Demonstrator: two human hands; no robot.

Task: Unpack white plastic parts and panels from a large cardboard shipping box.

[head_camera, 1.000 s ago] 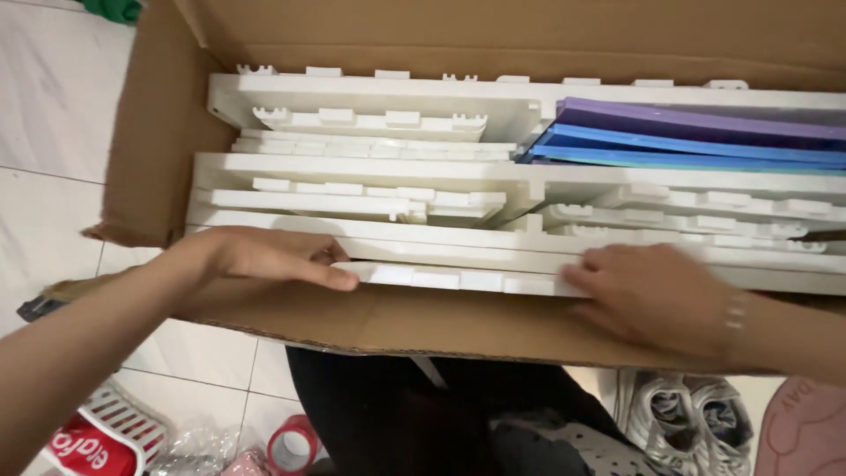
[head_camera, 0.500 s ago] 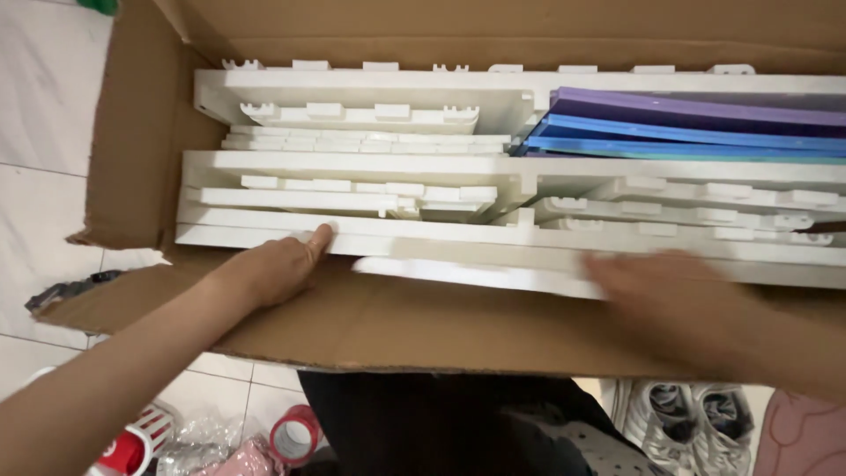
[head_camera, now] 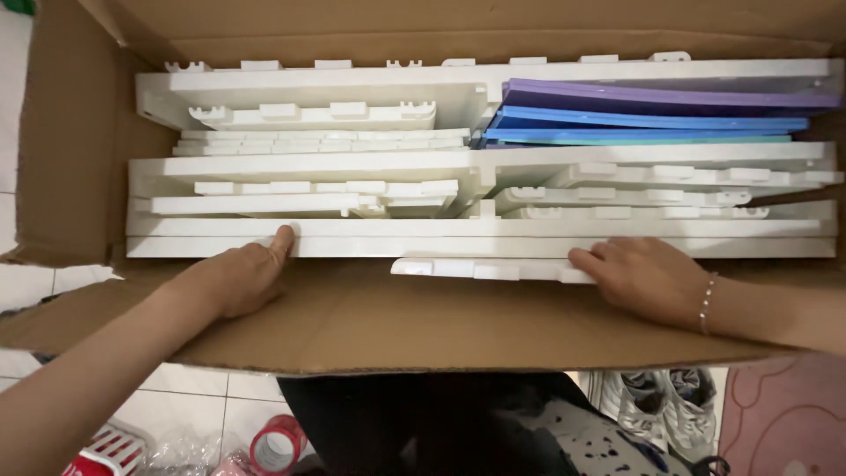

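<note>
A big brown cardboard box point(head_camera: 79, 150) lay open across the frame, and it was packed full of long white plastic panels point(head_camera: 308, 167) standing on their edges. In the upper right of the frame, some flat purple and blue sheets point(head_camera: 652, 115) were tucked between the panels.

The left hand point(head_camera: 233, 278), in the lower left of the frame, lay open with its fingers flat against the nearest long white panel point(head_camera: 476, 238), the thumb touching its top edge. The right hand point(head_camera: 639, 278), in the lower right, was also open, with a thin bracelet at the wrist. Its fingertips touched the end of a short white plastic piece with square tabs point(head_camera: 489, 269). That piece sat loose at the near side of the box, just in front of the long panel.

It looked like unpacking had only begun. Almost every panel sat in the box. Only the short piece seemed loose.

Below the box, a roll of red tape point(head_camera: 275, 445) and grey shoes point(head_camera: 656, 410) lay on the white tiled floor point(head_camera: 189, 392).
</note>
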